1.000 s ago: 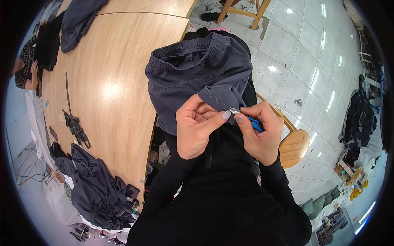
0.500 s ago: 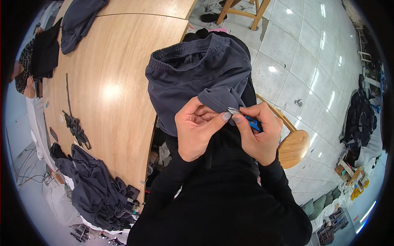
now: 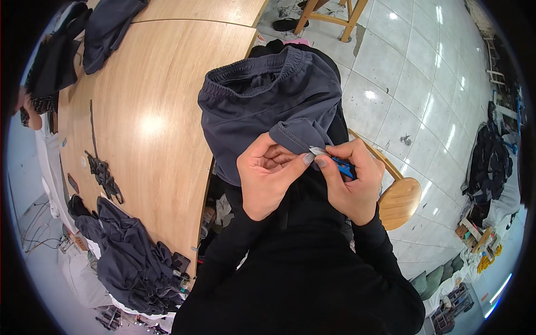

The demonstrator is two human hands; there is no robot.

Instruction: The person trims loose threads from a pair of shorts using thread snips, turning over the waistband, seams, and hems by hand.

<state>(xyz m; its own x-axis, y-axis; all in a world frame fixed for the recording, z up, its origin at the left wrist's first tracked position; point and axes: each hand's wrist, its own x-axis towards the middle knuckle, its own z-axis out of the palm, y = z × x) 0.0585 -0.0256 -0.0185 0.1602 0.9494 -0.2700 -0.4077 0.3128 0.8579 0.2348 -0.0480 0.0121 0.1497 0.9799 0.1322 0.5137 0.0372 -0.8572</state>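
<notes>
A dark grey pair of shorts with a gathered elastic waistband lies across my lap, waistband facing away from me. My left hand pinches the stitched hem of one leg between thumb and fingers. In my right hand are small thread snips with blue handles, closed in by thumb and fingers. Their metal blades point left and touch or nearly touch the hem's edge, right by my left thumbtip. Whether a thread lies between the blades is too small to tell.
To the left stands a wooden table with a black strap on it. Dark garments are heaped at its near left corner; another lies at the far end. A person handles black cloth beyond. A wooden stool is right.
My hands and the shorts are almost still; the snips' blades look closer together. At the far left, the other person has shifted the black cloth up and left.
</notes>
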